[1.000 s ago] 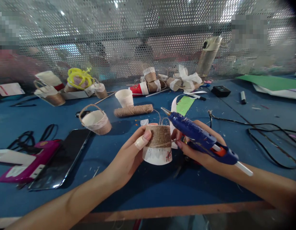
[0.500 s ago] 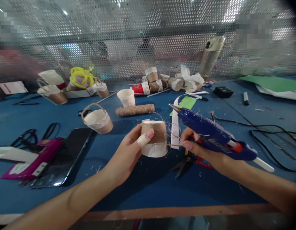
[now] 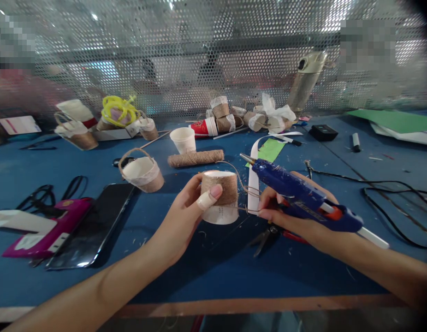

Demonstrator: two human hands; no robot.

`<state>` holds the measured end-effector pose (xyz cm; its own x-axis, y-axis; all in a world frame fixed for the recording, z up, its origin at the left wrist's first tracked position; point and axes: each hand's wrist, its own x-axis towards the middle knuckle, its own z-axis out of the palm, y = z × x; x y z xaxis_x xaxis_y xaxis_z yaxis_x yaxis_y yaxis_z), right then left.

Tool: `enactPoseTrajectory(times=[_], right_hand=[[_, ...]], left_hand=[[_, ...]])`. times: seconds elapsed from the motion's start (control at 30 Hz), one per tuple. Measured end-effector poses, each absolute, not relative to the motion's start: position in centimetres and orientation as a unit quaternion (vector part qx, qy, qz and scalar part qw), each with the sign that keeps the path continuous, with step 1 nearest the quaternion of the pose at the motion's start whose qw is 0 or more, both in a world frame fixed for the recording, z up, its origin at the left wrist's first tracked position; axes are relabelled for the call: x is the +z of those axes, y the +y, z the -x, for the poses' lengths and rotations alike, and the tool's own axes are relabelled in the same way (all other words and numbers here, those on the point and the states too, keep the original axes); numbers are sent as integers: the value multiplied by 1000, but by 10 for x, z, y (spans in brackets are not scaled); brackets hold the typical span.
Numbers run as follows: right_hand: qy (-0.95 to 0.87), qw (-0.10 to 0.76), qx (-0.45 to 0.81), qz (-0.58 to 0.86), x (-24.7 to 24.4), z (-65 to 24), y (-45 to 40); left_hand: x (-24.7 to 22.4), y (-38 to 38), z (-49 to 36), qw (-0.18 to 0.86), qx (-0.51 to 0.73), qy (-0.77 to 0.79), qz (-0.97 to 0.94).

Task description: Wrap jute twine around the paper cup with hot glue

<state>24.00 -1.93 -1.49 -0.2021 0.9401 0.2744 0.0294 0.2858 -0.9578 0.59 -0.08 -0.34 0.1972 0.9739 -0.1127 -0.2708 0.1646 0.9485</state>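
My left hand (image 3: 191, 203) grips a paper cup (image 3: 223, 216), its upper part wound in brown twine (image 3: 229, 189) and its lower part bare white. A bandage wraps the left thumb. My right hand (image 3: 274, 210) is closed around a blue glue gun (image 3: 289, 189), nozzle pointing up and left, a white glue stick jutting from its back. Between the right thumb and finger a strand of twine (image 3: 246, 210) runs taut to the cup. More twine loops behind toward the twine roll (image 3: 195, 158). Pliers (image 3: 265, 240) with red handles lie under my right hand.
To the left lie a phone (image 3: 92, 226), a magenta packet (image 3: 49, 230) and a twine-handled cup basket (image 3: 144, 174). A white cup (image 3: 183, 139), a paper strip (image 3: 253, 184) and more wrapped cups (image 3: 220, 108) stand farther back. A black cord (image 3: 369, 180) crosses the right side before a perforated metal screen (image 3: 186, 55).
The cup has turned slightly and shifted a little left and up in my left hand. My right hand and the glue gun have moved slightly left, the nozzle now a bit lower.
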Motion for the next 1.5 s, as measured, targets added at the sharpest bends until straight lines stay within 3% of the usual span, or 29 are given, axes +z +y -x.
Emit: enactPoseTrajectory(times=[0.33, 1.5], right_hand=[[-605, 513, 465, 394, -17, -240, -17], [-562, 544, 434, 448, -8, -233, -16]], left_hand=[[-7, 0, -2, 624, 487, 407, -456], [-7, -2, -3, 704, 451, 361, -412]])
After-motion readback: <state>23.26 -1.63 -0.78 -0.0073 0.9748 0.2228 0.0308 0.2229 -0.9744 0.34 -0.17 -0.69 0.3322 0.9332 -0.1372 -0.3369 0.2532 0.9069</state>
